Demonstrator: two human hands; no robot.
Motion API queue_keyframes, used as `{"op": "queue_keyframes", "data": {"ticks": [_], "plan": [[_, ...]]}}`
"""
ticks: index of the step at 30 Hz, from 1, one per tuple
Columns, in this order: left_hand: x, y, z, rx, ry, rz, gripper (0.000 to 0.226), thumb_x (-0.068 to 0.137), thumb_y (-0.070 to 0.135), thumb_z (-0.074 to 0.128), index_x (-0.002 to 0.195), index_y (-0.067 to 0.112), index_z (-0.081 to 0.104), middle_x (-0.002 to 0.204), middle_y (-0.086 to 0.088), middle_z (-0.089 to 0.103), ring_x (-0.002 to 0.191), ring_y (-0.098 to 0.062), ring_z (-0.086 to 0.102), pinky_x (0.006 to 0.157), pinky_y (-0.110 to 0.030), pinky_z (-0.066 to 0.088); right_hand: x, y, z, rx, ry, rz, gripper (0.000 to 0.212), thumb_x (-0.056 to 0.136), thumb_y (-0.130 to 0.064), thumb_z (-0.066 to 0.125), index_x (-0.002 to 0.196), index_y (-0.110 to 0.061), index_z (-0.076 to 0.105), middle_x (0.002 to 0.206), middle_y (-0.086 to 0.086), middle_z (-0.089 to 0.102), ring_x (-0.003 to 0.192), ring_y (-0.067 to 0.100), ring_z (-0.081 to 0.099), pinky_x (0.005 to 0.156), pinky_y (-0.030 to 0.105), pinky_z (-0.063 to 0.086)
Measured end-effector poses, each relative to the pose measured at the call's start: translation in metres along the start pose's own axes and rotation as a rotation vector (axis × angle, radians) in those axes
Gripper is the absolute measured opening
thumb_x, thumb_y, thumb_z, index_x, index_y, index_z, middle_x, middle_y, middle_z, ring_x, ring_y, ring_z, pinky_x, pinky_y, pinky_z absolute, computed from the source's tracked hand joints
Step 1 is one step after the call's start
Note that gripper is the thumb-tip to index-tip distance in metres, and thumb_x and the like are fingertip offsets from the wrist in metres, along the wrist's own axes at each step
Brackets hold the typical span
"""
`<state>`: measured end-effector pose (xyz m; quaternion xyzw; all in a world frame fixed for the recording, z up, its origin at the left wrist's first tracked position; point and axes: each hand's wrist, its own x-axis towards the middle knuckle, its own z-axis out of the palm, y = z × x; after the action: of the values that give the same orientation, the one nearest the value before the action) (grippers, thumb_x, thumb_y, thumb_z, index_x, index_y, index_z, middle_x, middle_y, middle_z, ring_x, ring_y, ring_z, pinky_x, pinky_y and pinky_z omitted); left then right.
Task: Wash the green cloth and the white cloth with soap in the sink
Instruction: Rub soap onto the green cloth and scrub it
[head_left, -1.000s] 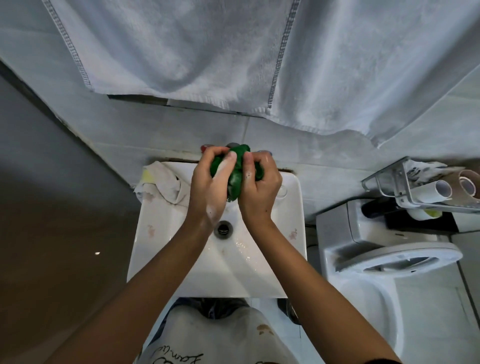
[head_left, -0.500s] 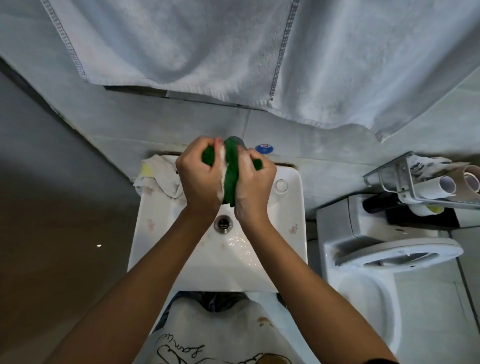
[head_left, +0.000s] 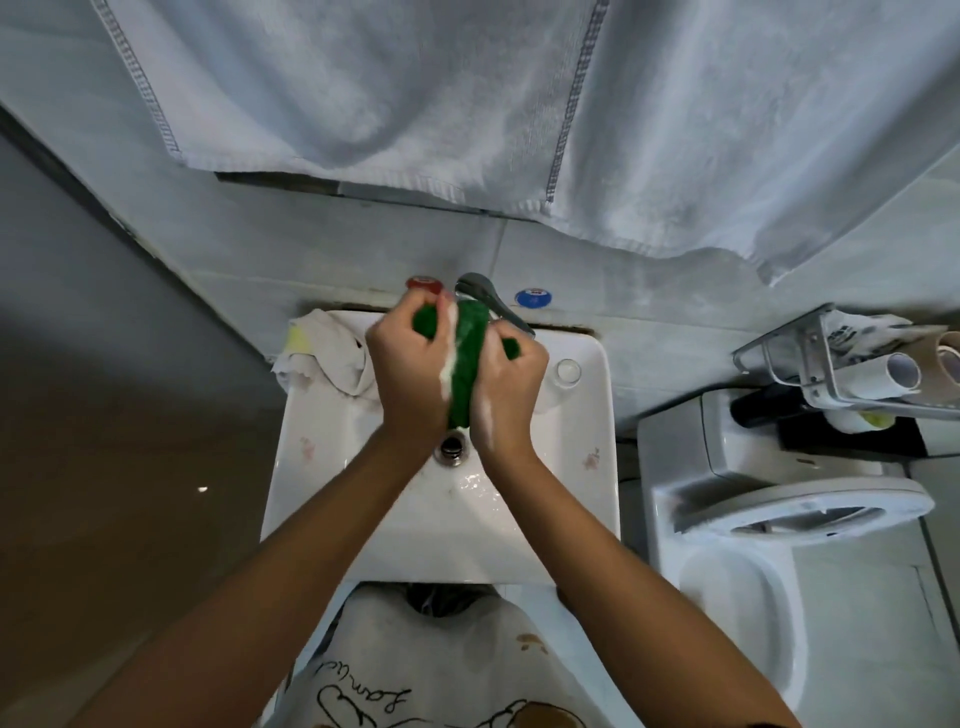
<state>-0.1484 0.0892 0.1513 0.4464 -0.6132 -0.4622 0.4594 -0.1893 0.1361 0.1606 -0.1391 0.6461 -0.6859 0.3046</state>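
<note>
Head view: above the sink (head_left: 571, 499) drain, the left hand (head_left: 410, 374) and right hand (head_left: 506, 392) both grip the green cloth (head_left: 465, 364), bunched, soaked dark, streaked with white suds. Farther back, the white cloth (head_left: 327, 353) lies crumpled on the sink's back-left corner.

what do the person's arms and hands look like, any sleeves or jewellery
Both forearms are bare up to the bottom edge of the picture, with no sleeves, watch, rings or gloves to be seen. White soap suds streak the left hand and the right hand. Below them shows a white garment with black script.
</note>
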Motion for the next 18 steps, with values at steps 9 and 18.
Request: {"op": "queue_keyframes", "data": {"ticks": [9,18], "plan": [[0.004,0.010,0.000,-0.028,0.063,-0.004,0.023,0.089,0.015,0.055,0.067,0.011,0.052,0.054,0.012,0.045,0.051,-0.001,0.046,0.055,-0.014,0.037,-0.002,-0.009,0.000,-0.042,0.005,-0.061,0.052,0.089,0.004,0.052,0.046,-0.024,0.042,0.039,-0.013,0.039,0.040,0.000,0.034,0.044,0.015,0.030],[-0.026,0.024,-0.005,-0.125,0.030,0.075,0.021,0.084,0.027,0.048,0.065,0.020,0.049,0.053,0.015,0.044,0.051,-0.001,0.044,0.054,-0.014,0.036,0.019,-0.020,0.012,0.010,0.105,-0.102,0.048,0.091,0.000,0.055,0.049,-0.020,0.042,0.040,-0.013,0.040,0.045,0.002,0.036,0.049,0.020,0.034]]}}
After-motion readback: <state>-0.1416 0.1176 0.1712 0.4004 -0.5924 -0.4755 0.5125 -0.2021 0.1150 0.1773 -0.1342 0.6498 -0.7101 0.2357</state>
